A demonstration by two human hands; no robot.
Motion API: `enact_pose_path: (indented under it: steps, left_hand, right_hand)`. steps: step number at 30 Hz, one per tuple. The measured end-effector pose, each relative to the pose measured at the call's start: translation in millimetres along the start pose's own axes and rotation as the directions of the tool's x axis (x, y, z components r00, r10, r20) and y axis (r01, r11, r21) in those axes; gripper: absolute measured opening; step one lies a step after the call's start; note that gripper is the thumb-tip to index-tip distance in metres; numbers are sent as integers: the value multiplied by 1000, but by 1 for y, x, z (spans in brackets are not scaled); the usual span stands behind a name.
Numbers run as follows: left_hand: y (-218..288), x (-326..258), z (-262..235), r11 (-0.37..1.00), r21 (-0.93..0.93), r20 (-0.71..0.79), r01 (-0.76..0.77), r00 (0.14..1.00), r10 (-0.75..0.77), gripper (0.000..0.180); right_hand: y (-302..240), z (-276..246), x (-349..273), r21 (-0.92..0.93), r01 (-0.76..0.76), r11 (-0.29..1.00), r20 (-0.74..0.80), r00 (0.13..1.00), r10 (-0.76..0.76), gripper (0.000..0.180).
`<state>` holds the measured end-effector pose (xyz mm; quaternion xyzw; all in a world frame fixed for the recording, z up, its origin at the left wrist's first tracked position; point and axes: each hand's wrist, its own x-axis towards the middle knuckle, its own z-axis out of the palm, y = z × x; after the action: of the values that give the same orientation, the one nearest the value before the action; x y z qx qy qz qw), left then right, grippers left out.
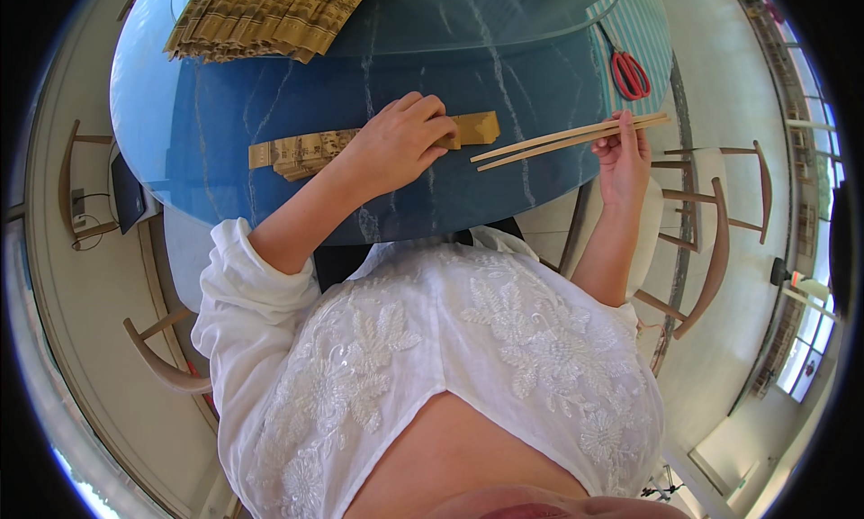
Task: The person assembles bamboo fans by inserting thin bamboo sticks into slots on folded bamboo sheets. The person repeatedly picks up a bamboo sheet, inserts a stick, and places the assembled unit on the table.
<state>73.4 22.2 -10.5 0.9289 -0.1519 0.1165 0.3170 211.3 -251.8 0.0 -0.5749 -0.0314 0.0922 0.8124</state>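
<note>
A pair of pale wooden chopsticks lies nearly level in my right hand, pinched near the right-hand end. The tips spread slightly and point left over the table. My left hand is closed over a small overlapping stack of brown printed paper chopstick sleeves. Its curled fingers grip the stack near its right part, and a plain golden-brown end sticks out beyond them. The fingertips are partly hidden, so how many sleeves they hold cannot be told.
The blue marbled table bears a raised glass turntable with a large fanned pile of similar sleeves. Red-handled scissors lie on a striped cloth at right. Wooden chairs stand around.
</note>
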Motion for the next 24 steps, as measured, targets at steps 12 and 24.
enact_pose_path:
  steps: [12, 24]
  left_hand:
    - [0, 8, -10, 995, -88, 132, 52, 990, -40, 21]
    - [-5, 10, -10, 984, -150, 167, 98, 983, -73, 20]
  right_hand:
    - [5, 3, 0, -49, -1, 999, -9, 1000, 1, 18]
    - [-5, 12, -6, -93, 30, 995, 45, 999, -26, 18]
